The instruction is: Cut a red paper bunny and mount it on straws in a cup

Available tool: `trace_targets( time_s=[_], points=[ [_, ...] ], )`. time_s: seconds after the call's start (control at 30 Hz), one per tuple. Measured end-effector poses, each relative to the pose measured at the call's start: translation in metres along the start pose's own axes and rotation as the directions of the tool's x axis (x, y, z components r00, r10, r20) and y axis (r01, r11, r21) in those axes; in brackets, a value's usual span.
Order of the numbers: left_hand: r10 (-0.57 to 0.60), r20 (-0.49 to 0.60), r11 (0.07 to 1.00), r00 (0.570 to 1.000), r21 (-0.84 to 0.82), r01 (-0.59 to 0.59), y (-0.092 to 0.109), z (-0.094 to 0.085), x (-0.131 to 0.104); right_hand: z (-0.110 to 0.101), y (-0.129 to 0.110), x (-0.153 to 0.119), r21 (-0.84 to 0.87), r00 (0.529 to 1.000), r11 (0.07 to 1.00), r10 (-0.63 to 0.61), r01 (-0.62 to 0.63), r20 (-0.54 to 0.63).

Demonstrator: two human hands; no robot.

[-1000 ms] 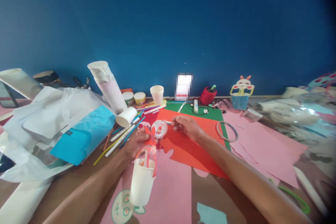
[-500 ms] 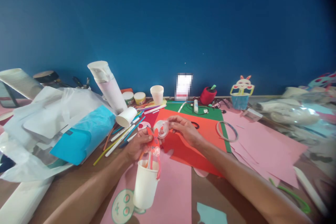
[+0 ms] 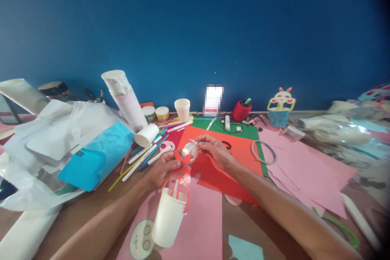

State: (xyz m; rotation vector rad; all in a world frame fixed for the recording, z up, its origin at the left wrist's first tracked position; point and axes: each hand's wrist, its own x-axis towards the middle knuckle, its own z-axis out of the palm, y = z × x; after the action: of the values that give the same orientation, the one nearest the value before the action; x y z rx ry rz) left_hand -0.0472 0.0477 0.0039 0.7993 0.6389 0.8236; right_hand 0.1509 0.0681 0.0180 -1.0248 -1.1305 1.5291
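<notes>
My left hand (image 3: 164, 167) pinches a red paper figure (image 3: 184, 167) with pointed ears. Below it hangs or stands a white paper cup (image 3: 169, 218), tilted, with a pale stick and red strips at its mouth. Beside the figure is a clear tape roll (image 3: 189, 151), at the fingertips of my right hand (image 3: 213, 148). Those fingertips are pressed together near a small whitish piece, too small to make out. A round face drawing (image 3: 141, 240) lies left of the cup on pink paper (image 3: 201, 227).
Markers (image 3: 143, 156) and a lying cup (image 3: 146, 135) are at the left, beside plastic bags (image 3: 73, 126). Orange paper (image 3: 237, 170) lies beneath my right hand. At the back right stands a blue cup (image 3: 278, 118) with a rabbit figure.
The red figure has shifted slightly right, and the cup's base has swung left, tilting it more. The tape roll has turned and moved slightly right. My right hand has barely moved.
</notes>
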Motion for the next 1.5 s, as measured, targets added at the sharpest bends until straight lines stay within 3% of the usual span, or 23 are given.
trace_targets(
  time_s=[0.33,0.67,0.8,1.03,1.23,1.5],
  points=[
    [0.014,0.042,1.0,0.999,-0.013,-0.014,-0.002,-0.002,0.001,-0.002,0.009,0.002,0.016,0.999,0.999,-0.038,0.038,0.0],
    [0.016,0.046,1.0,0.999,0.013,-0.017,-0.002,-0.004,0.001,-0.004,0.0,0.001,0.101,0.999,0.994,-0.026,0.028,-0.025],
    [0.005,0.114,1.0,0.993,-0.017,-0.003,0.001,-0.003,0.0,-0.007,0.006,0.004,0.079,0.999,0.997,-0.024,0.021,0.036],
    [-0.002,0.181,0.999,0.984,-0.039,0.009,0.002,0.003,-0.003,-0.003,0.009,0.003,0.104,0.969,0.994,0.006,-0.033,0.246],
    [-0.032,0.212,0.998,0.977,-0.042,0.042,0.0,0.007,-0.005,0.0,0.003,-0.002,0.206,0.956,0.973,0.04,-0.103,0.289],
    [-0.044,0.212,0.997,0.976,-0.055,0.057,0.001,0.009,-0.005,-0.001,0.004,-0.005,0.306,0.951,0.95,-0.041,-0.057,0.306]
  ],
)
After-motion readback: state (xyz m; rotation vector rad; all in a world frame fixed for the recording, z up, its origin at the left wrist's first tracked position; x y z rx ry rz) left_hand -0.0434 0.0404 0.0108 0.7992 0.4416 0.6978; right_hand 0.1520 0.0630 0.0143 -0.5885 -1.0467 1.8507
